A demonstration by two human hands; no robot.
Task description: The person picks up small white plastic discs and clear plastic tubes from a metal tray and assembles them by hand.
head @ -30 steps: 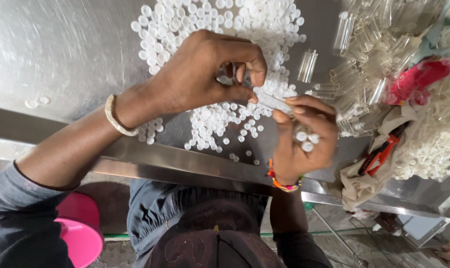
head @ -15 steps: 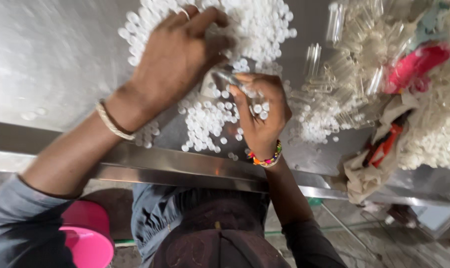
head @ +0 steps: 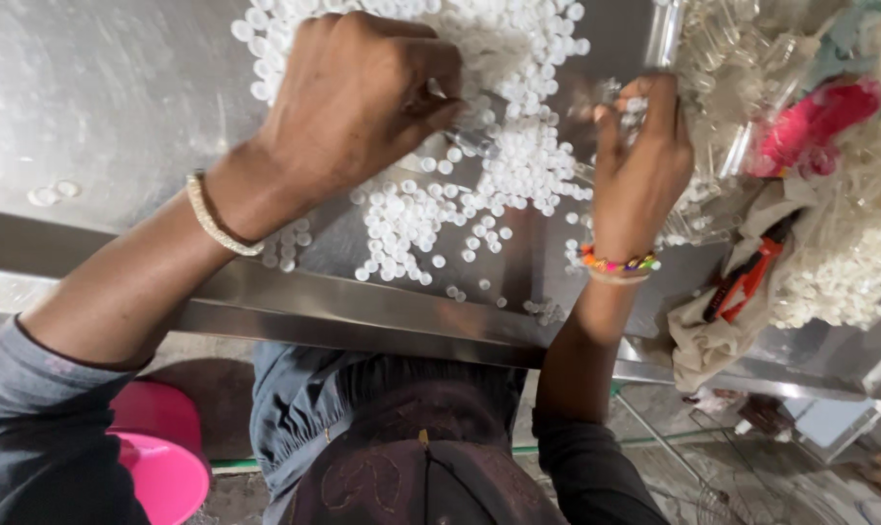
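Pinching a small clear vial, the left hand [head: 362, 97] works over many loose white caps [head: 479, 185] while the right hand [head: 639, 160] closes on clear vials [head: 722, 58], most seemingly uncapped.

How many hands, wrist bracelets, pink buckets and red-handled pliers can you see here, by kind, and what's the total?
Hands: 2, left hand and right hand
Bracelets: 2, pale bracelet and beaded bracelet
Pink buckets: 1, pink bucket
Red-handled pliers: 1, pliers
Total: 6

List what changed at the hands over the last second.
The right hand drew away from the left hand toward the clear vials; earlier the two met over one small piece. The left hand stays on the white caps. The red pliers lie unmoved.
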